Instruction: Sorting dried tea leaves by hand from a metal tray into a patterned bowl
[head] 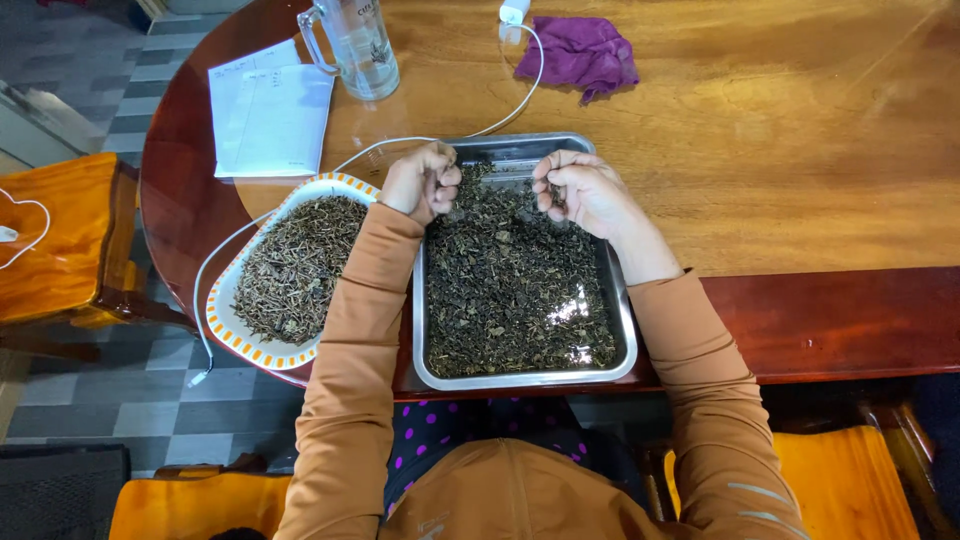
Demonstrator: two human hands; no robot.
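A steel tray (625, 330) holds a layer of dark dried leaves (510, 290) on the wooden table in front of me. My left hand (422, 182) hovers over the tray's far left corner, fingers curled around some of the leaves. My right hand (582, 190) is over the far right part of the tray, fingers bent around a pinch of leaves. To the left, an oval plate with an orange-dotted rim (222, 322) carries a heap of thin dried stems (295, 265), partly hidden by my left sleeve.
A glass mug (358, 45) and white papers (268, 110) lie at the far left of the table. A purple cloth (582, 55) lies further back. A white cable (520, 90) runs past the tray and off the table edge. Orange chairs (60, 235) stand around.
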